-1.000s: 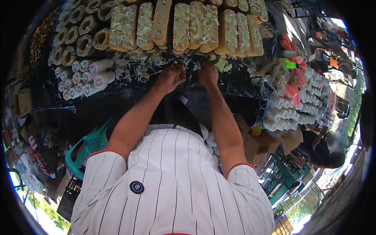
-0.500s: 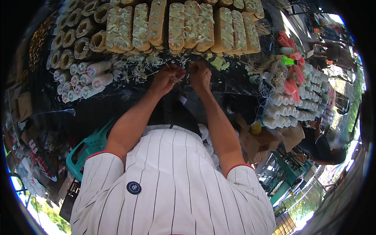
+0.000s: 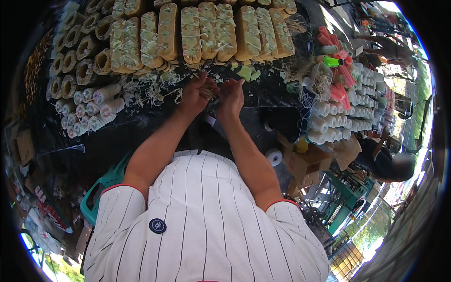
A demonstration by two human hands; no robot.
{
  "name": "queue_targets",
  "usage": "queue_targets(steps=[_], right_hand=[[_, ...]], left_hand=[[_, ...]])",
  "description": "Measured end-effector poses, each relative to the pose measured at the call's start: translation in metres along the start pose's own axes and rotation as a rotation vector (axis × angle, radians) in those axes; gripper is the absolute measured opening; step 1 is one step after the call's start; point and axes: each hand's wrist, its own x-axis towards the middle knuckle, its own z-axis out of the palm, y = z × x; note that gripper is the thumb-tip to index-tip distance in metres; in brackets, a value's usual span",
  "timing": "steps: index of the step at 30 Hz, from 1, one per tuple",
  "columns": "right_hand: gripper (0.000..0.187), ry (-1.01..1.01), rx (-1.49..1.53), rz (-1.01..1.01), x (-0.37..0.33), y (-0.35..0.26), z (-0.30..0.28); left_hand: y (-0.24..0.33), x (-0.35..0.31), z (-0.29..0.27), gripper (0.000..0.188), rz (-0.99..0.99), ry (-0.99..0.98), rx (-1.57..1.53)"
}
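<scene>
Tan hollow tubes (image 3: 93, 44): stacked just left of the block row (image 3: 190, 35), their open ends showing.
Wrapped rolls (image 3: 94, 109): piled left of the block row and nearer the wearer, whitish with coloured flecks.
Pale shavings (image 3: 157, 87): scattered along the near side of the block row.
Left hand (image 3: 195, 96): near side of the block row, fingers curled, pinching the thin tan strands.
Thin tan strands (image 3: 206, 92): in the left hand, near the block row's middle; their exact kind cannot be told.
Right hand (image 3: 230, 97): beside the left, near side of the block row, fingers loosely spread and half bent.
Pale green pieces (image 3: 247, 73): just below the block row's right half.
White rolls (image 3: 322, 121): stacked well right of the block row.
</scene>
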Motion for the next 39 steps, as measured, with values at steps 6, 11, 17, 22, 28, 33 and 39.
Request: queue_targets(steps=[6,11,17,22,28,33,39], right_hand=[[0.062,-0.079,0.231,0.224,-0.003,0.017,0.02],[0.046,-0.436,-0.693,-0.186,0.015,-0.006,0.0],[0.023,-0.625,-1.133,-0.191,0.025,-0.042,0.007],[0.019,-0.66,-1.117,-0.215,0.028,-0.053,0.001],[0.011,-0.364,-1.09,-0.854,-0.003,-0.067,0.001],[0.01,-0.466,-1.076,-1.165,-0.028,-0.021,-0.019],[0.051,-0.247,-0.495,0.11,-0.009,-0.033,-0.008]], left_hand=[[-0.014,-0.005,0.018,0.015,0.006,-0.017,0.149],[0.0,-0.017,0.013,0.011,-0.191,0.017,0.395],[-0.008,-0.022,0.005,0.009,-0.279,0.041,0.526],[-0.004,-0.021,0.005,0.014,-0.351,0.038,0.548],[0.005,-0.016,-0.007,0.019,-0.205,0.014,0.3],[-0.016,-0.011,0.012,0.024,-0.131,0.116,0.062],[-0.027,-0.016,0.006,0.03,0.084,0.178,0.749]])
